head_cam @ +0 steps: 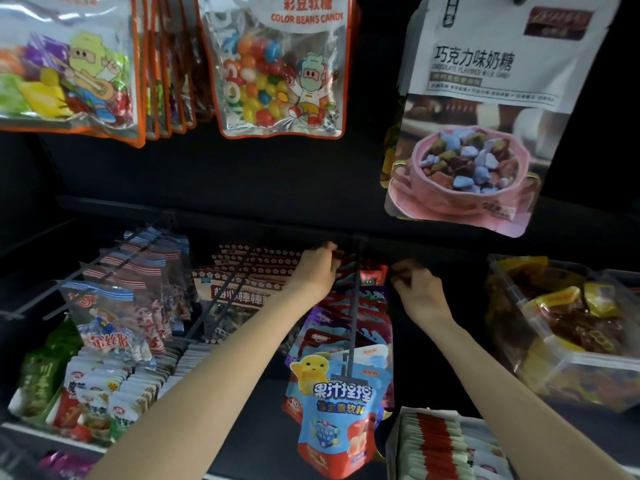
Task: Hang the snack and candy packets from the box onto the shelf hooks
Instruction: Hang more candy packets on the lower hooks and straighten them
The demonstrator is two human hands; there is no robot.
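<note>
At the left end of the lower shelf, striped candy bags hang in a row on a long hook, with flat sachets packed upright below them. Next along, brown lollipop packets fill a second hook.

The left hand reaches to the back rail of the shelf, fingers curled around the top of a red packet at the root of the middle hook. The blue gummy packets already hang along that hook, the front one near its tip. The right hand sits just beside the hook's other side, fingers bent inward toward the same packet; whether its grip actually pinches the packet or is merely curled I cannot tell, as the spot is dark.

These packets look light, soft and glossy, likely slippery and prone to crumple. The best hold seems to be the stiffer sealed top strip on either side of the hang hole, keeping that hole flat so it slides along the wire.

At the right edge stands a clear plastic box holding yellow and red packets, the supply yet to hang. In front of it, at the lower right, red-and-white sachets stand in a row.
</note>
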